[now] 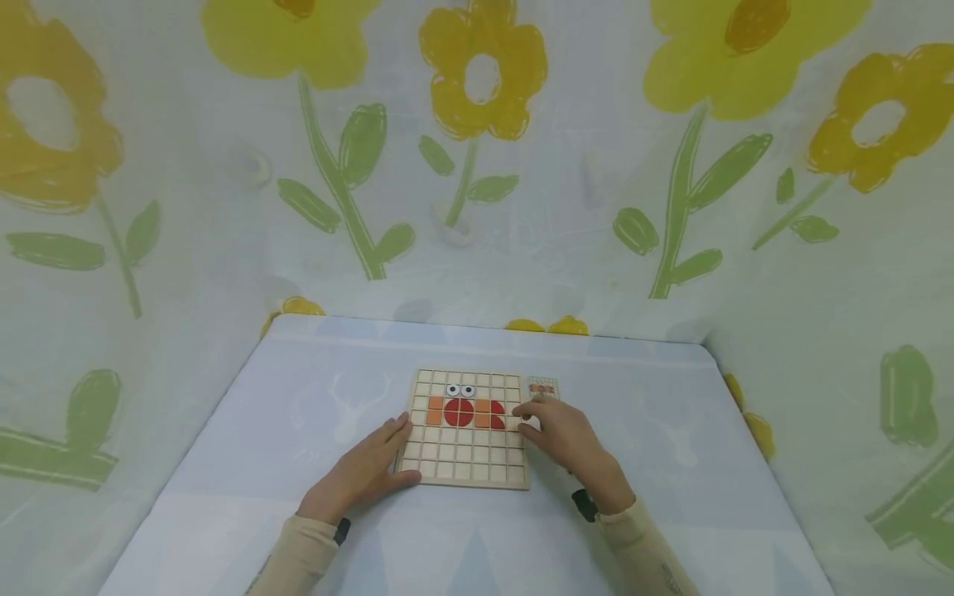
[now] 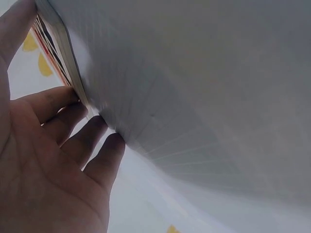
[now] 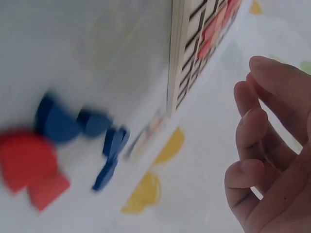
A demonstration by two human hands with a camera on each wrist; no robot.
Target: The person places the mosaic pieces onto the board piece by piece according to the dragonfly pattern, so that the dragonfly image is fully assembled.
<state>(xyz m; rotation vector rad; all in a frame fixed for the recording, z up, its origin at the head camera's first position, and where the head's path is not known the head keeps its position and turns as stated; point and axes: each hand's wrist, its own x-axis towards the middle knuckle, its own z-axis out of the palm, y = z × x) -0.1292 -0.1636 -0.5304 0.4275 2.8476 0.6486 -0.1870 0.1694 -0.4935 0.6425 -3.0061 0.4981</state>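
A square wooden grid board [image 1: 465, 476] lies on the table. On it are two eye tiles [image 1: 453, 389], a red circle [image 1: 451, 406] made of pieces, orange tiles [image 1: 434, 411] either side of it, and red curved pieces [image 1: 497, 408] near the right edge. My left hand [image 1: 361, 472] touches the board's left edge with its fingers, thumb at the near left corner. My right hand [image 1: 570, 434] hovers at the right edge, fingers loosely bent, thumb and forefinger tips apart. In the right wrist view nothing shows between its fingers [image 3: 252, 128].
A small pattern card [image 1: 542, 386] lies beyond my right hand, partly covered by it. In the right wrist view, blue pieces [image 3: 56, 121] and red pieces [image 3: 26, 158] lie loose on the table beside the board. Flower-printed cloth [image 1: 522, 248] surrounds the table [image 1: 298, 397].
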